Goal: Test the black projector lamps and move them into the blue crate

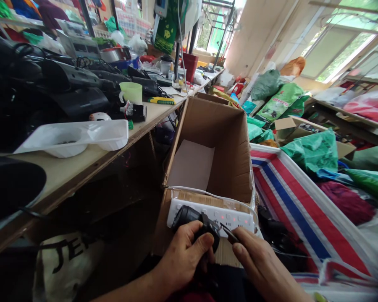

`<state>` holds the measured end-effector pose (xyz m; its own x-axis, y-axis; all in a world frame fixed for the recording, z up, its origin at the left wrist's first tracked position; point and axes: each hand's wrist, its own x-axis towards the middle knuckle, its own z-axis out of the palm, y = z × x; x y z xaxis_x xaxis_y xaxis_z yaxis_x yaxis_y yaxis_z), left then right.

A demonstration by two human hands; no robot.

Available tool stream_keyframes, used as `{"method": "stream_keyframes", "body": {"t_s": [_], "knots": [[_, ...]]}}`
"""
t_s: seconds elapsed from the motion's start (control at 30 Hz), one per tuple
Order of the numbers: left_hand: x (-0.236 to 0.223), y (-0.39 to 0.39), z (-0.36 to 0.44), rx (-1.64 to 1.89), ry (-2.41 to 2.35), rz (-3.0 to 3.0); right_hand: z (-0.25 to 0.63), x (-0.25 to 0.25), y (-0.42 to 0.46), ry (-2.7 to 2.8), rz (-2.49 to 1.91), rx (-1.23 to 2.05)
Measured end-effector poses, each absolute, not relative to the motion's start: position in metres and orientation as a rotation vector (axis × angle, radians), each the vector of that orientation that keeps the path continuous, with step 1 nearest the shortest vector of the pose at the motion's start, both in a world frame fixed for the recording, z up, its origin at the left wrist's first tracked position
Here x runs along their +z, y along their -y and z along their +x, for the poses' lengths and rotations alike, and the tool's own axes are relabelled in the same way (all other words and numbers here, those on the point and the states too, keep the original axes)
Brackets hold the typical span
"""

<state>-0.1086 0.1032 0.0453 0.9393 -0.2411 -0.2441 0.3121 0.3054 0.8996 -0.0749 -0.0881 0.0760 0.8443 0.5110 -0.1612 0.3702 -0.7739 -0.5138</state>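
- Dead center, there's a big open cardboard box.
- White power strip lies crosswise at its near end, red lights glowing.
- Left hand is wrapped around a black cylindrical part just in front of the strip, long axis slanting down toward the right hand.
- That one's apart, pinching a slim dark tool, tip at the part's right end; can't tell if they're touching.

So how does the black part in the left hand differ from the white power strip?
The black part is rounded; the power strip is long and straight-edged. The left hand grips the black part, while the power strip, showing red lights, sits against the cardboard box. Both are partly covered from view.
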Motion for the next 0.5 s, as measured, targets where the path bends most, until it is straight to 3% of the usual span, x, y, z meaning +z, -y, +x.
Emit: {"method": "stream_keyframes", "body": {"t_s": [0.37, 0.5], "knots": [[0.0535, -0.1079, -0.1110, -0.412, 0.012, 1.237, -0.0801, 0.0738, 0.0841, 0.759, -2.552, 0.202], [0.0527, -0.1093, -0.1133, -0.413, 0.032, 1.227, -0.0817, 0.0778, 0.0799, 0.745, -2.529, 0.282]]}}
